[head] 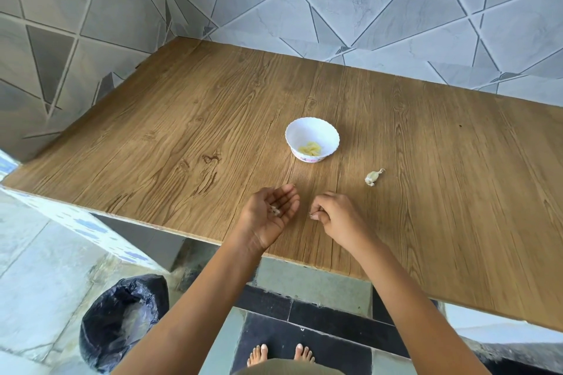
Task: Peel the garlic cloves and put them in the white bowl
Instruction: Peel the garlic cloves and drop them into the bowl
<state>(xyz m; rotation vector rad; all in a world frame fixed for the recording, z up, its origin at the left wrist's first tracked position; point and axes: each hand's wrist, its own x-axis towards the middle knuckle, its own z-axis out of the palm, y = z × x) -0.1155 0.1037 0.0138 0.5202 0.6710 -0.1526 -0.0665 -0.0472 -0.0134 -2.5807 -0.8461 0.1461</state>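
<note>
- left hand (269,213) is palm up, fingers relaxed, tiny peel bits (275,209) sitting in it
- right hand (332,213) is curled, pinching a small scrap (312,216)
- white bowl (330,135) holds peeled cloves (310,148); one unpeeled clove (374,177) lies on the table (182,131), off to its right

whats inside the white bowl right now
A small heap of pale yellow peeled garlic cloves lies at the bottom of the white bowl. They overlap, so the count and anything beneath them cannot be seen.
</note>
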